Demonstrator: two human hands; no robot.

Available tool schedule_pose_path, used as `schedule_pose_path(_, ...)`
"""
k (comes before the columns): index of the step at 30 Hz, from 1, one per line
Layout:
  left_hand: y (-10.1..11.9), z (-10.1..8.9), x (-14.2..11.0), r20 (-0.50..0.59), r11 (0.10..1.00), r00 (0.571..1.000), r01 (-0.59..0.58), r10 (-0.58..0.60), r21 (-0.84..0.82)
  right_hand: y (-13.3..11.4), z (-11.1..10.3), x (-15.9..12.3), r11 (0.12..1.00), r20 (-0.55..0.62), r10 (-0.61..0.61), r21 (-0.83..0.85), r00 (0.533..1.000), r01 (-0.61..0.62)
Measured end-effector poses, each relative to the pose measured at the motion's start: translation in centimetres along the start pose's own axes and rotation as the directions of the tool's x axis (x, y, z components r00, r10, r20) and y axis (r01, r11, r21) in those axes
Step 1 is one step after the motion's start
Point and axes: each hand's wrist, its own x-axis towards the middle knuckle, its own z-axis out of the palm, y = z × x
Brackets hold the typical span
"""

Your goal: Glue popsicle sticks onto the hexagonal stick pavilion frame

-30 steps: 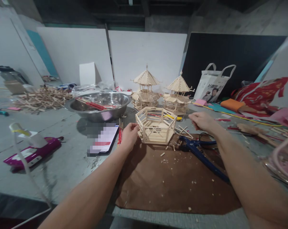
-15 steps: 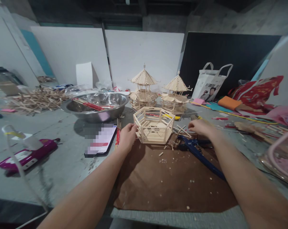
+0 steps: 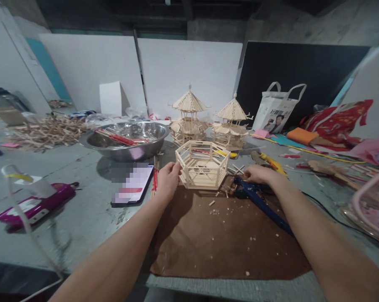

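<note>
A hexagonal wooden stick frame (image 3: 205, 172) with open railings and posts stands at the back edge of a brown mat (image 3: 227, 243). My left hand (image 3: 169, 180) grips its left side between thumb and fingers. To the frame's right, my right hand (image 3: 257, 174) is closed in a pinch beside a small pile of cut sticks (image 3: 237, 170). What it holds, if anything, is too small to make out. Just below that hand lies a blue-handled cutter (image 3: 265, 209). Short offcuts (image 3: 212, 203) and crumbs are scattered over the mat.
Two stick pagodas (image 3: 190, 113) stand behind the frame. To the left are a steel basin (image 3: 98, 149) holding red sticks, a phone (image 3: 136, 184) and a purple power strip (image 3: 54, 199). A yellow-handled tool (image 3: 273, 163) and a white bag (image 3: 274, 111) are on the right.
My right hand has moved slightly left and down, closer to the cut sticks and the cutter, uncovering the yellow-handled tool. My left hand and the frame stay put.
</note>
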Motion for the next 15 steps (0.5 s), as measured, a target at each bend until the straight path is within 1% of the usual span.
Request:
schedule_pose_path(4, -0.3, -0.1, 0.1, -0.004, 1.000, 1.000, -0.021, 0.022, 0.019, 0.2, -0.3, -0.2, 0.999, -0.042, 0.042, -0.028, 0.998, -0.043)
schedule_pose_path(6, -0.3, -0.1, 0.2, -0.009, 0.999, 1.000, -0.023, 0.023, 0.028, 0.0, -0.8, -0.6, 0.999, -0.072, 0.036, -0.026, 0.997, -0.038)
schedule_pose_path(8, -0.2, -0.1, 0.2, -0.013, 0.999, 1.000, -0.018, 0.019, 0.031, -0.6, -1.4, -1.2, 1.000, -0.082, -0.016, -0.012, 0.997, 0.015)
schedule_pose_path(10, -0.2, 0.0, 0.2, -0.015, 1.000, 1.000, -0.008, 0.009, 0.018, -1.6, -2.0, -1.8, 0.996, -0.071, -0.092, 0.002, 0.993, 0.092)
schedule_pose_path(13, 0.0, 0.1, 0.1, -0.023, 1.000, 1.000, 0.012, -0.012, -0.011, -3.6, -2.5, -2.6, 0.979, -0.022, -0.205, -0.010, 0.979, 0.205)
schedule_pose_path(15, 0.1, 0.1, 0.1, -0.038, 0.999, 0.999, 0.015, -0.016, -0.029, -4.9, -2.4, -3.0, 0.965, 0.018, -0.261, -0.037, 0.965, 0.261)
